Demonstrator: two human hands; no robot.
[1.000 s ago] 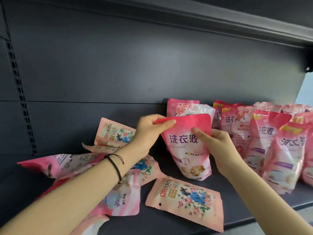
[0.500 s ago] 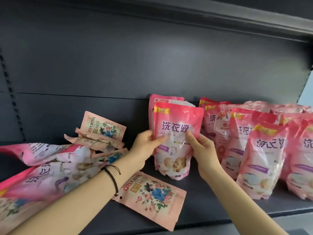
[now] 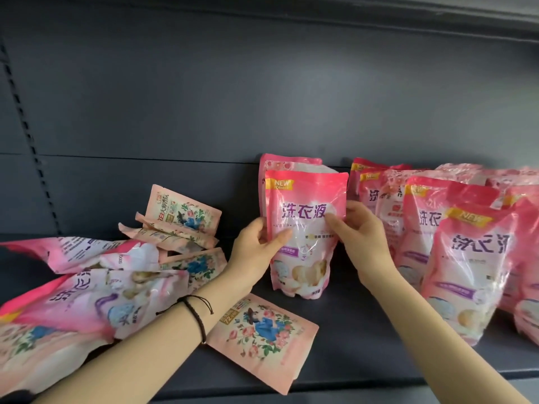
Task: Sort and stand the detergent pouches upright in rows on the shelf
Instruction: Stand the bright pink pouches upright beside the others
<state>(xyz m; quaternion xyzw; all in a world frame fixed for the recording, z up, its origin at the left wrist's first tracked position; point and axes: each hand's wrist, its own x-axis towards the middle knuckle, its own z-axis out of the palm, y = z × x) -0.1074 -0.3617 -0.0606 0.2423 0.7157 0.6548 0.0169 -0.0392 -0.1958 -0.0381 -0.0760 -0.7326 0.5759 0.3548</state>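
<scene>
A pink detergent pouch (image 3: 306,217) with purple lettering stands upright on the dark shelf (image 3: 344,345), in front of another upright pouch (image 3: 280,163). My left hand (image 3: 258,249) grips its left edge and my right hand (image 3: 360,237) holds its right edge. To the right, several matching pouches (image 3: 463,258) stand in rows. Left of my hands, several big pink pouches (image 3: 96,298) lie flat in a heap, mixed with smaller floral pouches (image 3: 182,214).
One floral pouch (image 3: 259,330) lies flat near the shelf's front edge, under my left forearm. The shelf's back panel (image 3: 262,97) rises behind everything, with a slotted upright (image 3: 26,135) at the left. An upper shelf (image 3: 437,13) overhangs.
The held pouch was turned from upside down to upright and set down on the shelf in front of the back pouch. My hands slid from its top to its sides.
</scene>
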